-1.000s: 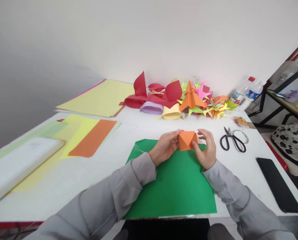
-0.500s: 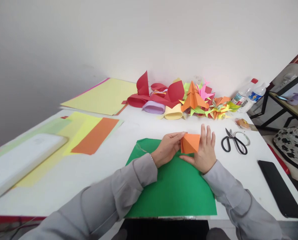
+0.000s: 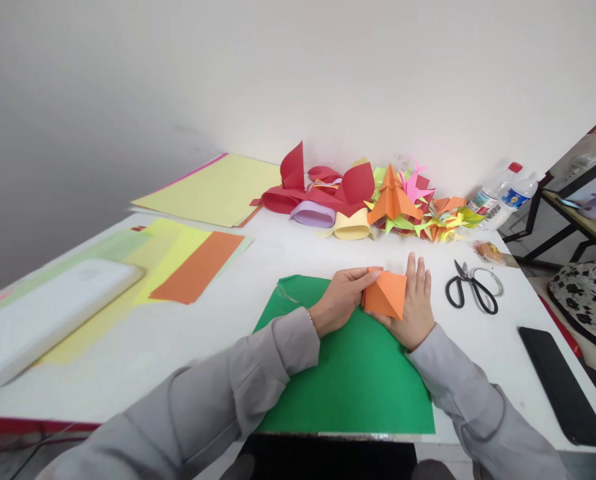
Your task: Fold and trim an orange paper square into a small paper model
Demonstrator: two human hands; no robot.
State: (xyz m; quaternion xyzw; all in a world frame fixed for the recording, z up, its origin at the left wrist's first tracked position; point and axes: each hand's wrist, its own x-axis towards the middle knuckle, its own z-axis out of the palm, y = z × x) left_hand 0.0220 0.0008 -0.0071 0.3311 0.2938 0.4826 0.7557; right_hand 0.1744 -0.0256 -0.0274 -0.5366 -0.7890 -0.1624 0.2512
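Observation:
A small folded square of orange paper (image 3: 387, 295), with creases meeting at an angle, is held up above a green sheet (image 3: 358, 373). My left hand (image 3: 343, 297) pinches its left edge between thumb and fingers. Behind the paper's right side, my right hand (image 3: 415, 303) is open, its fingers stretched upward and its palm against or close to the paper. The paper hides part of the right palm and thumb, so whether they touch cannot be told.
Black-handled scissors (image 3: 471, 290) and a black phone (image 3: 563, 387) lie on the right. Folded paper pieces (image 3: 393, 200) and plastic bottles (image 3: 508, 197) stand along the wall. Coloured sheets (image 3: 198, 267) and a white box-like object (image 3: 63, 313) are on the left.
My right hand has let go of the paper's right side and straightened its fingers behind it. The paper has turned in my left hand and now shows a different face. The view has shifted slightly.

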